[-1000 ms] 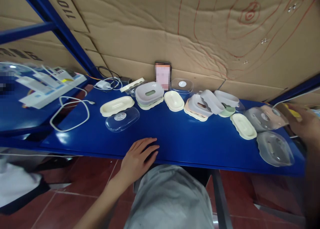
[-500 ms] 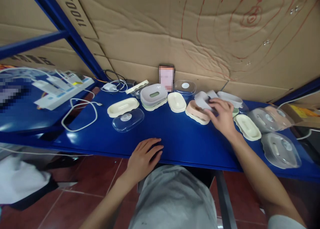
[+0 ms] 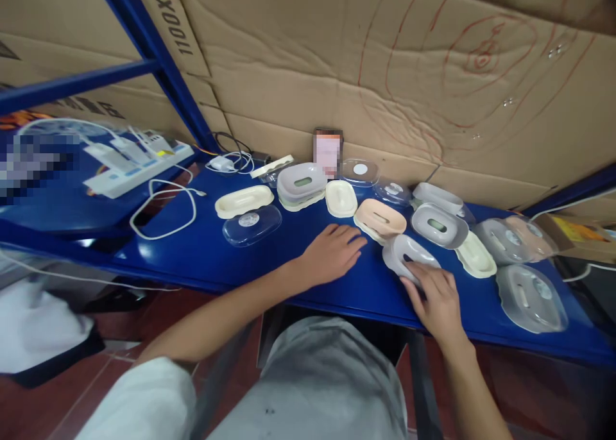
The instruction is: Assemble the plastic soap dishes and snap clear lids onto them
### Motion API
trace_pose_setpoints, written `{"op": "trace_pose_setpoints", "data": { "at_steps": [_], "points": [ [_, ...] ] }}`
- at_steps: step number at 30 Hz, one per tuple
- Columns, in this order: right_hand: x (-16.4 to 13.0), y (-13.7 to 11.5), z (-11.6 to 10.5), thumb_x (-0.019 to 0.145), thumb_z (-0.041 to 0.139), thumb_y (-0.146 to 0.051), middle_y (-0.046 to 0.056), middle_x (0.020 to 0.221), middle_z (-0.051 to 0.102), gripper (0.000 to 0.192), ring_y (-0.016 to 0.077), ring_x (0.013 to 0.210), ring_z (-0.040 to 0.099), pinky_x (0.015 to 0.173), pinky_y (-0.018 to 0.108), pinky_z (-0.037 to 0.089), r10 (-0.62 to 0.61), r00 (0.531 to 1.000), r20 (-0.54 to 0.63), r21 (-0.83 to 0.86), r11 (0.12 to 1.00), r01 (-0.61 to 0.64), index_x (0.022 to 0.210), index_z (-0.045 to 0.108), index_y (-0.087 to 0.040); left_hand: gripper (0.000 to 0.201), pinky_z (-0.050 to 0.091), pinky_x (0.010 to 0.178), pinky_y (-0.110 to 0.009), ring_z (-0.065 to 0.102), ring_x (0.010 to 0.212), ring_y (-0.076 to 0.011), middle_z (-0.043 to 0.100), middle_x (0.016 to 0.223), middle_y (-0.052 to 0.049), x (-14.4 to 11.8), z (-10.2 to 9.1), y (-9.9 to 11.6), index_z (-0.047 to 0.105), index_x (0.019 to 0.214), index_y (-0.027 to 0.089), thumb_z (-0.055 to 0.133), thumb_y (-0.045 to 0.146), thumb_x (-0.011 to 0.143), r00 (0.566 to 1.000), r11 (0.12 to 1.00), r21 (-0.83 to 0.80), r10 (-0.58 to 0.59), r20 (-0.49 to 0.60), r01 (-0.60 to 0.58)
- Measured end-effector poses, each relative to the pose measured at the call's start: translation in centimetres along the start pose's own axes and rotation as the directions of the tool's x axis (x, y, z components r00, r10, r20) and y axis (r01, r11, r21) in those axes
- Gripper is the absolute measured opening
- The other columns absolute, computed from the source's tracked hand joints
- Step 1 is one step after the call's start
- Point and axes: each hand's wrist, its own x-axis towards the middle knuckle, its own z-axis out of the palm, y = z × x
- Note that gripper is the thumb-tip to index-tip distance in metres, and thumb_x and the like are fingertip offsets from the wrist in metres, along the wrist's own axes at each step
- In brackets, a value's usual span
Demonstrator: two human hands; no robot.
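Observation:
My right hand (image 3: 436,296) grips a grey oval soap dish tray (image 3: 409,253) by its slotted middle, tilted just above the blue table near the front. Close to its left, my left hand (image 3: 332,254) is held over the table with fingers stretched out and nothing in them. Between and behind the hands, a peach slotted tray (image 3: 380,219) sits on a cream base. Another grey slotted tray (image 3: 439,224) rests behind my right hand, beside a cream base (image 3: 475,255). A smaller cream dish (image 3: 341,198) lies beyond my left hand.
At the left stand a grey tray stack (image 3: 302,181), a cream dish (image 3: 244,201) and a clear lid (image 3: 252,225). Lidded dishes (image 3: 532,299) line the right side. A phone (image 3: 328,152) leans against the cardboard (image 3: 289,61). A power strip (image 3: 139,170) and white cable lie far left.
My right hand has brought the grey tray from above the peach one toward the front edge. My left hand has moved right and forward. The view has shifted slightly.

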Motion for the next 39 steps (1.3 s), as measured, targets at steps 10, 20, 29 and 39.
{"op": "trace_pose_setpoints", "data": {
  "at_steps": [10,20,29,39],
  "points": [
    [-0.9,0.4,1.4,0.107,0.064,-0.033,0.011,0.121,0.079,0.028,0.0265,0.111,0.075,0.097,0.040,0.048,0.099,0.995,-0.027,-0.131,0.986,-0.102,0.131,0.069,-0.020,0.030,0.044,0.104,-0.051,0.062,0.127,-0.0327,0.069,0.138,-0.015,-0.4,1.6,-0.4,0.069,0.132,0.018,0.057,0.021,0.106,0.984,0.986,0.036,-0.167,0.063,0.165],
    [0.9,-4.5,0.4,0.106,0.066,-0.020,0.009,0.127,0.080,0.035,0.0241,0.113,0.074,0.099,0.041,0.043,-0.069,0.997,0.028,0.093,0.993,0.066,0.140,0.067,-0.022,0.068,0.038,0.120,-0.064,0.047,0.150,-0.0392,0.044,0.167,-0.018,-9.3,1.5,2.8,0.045,0.161,0.032,0.074,0.039,0.100,0.988,0.993,-0.098,-0.084,-0.127,0.072],
    [5.3,-10.1,4.2,0.111,0.052,-0.018,0.006,0.141,0.074,0.030,0.0199,0.137,0.063,0.121,0.043,0.038,-0.354,0.907,0.227,0.362,0.895,0.259,0.137,0.067,-0.021,0.081,0.048,0.123,-0.060,0.044,0.156,-0.0379,0.033,0.174,-0.015,-13.8,2.2,0.2,0.042,0.163,0.035,0.082,0.032,0.094,0.949,0.927,-0.304,-0.274,-0.156,0.218],
    [5.1,-10.0,4.7,0.111,0.054,-0.032,0.008,0.152,0.065,0.037,0.0263,0.150,0.053,0.130,0.058,0.032,-0.244,0.918,0.313,0.350,0.928,0.127,0.148,0.059,-0.026,0.047,0.050,0.120,-0.053,0.052,0.150,-0.0320,0.051,0.164,-0.013,-14.3,-0.6,-2.0,0.056,0.152,0.029,0.065,0.037,0.106,0.934,0.962,-0.194,-0.240,-0.265,0.193]
  ]
}}
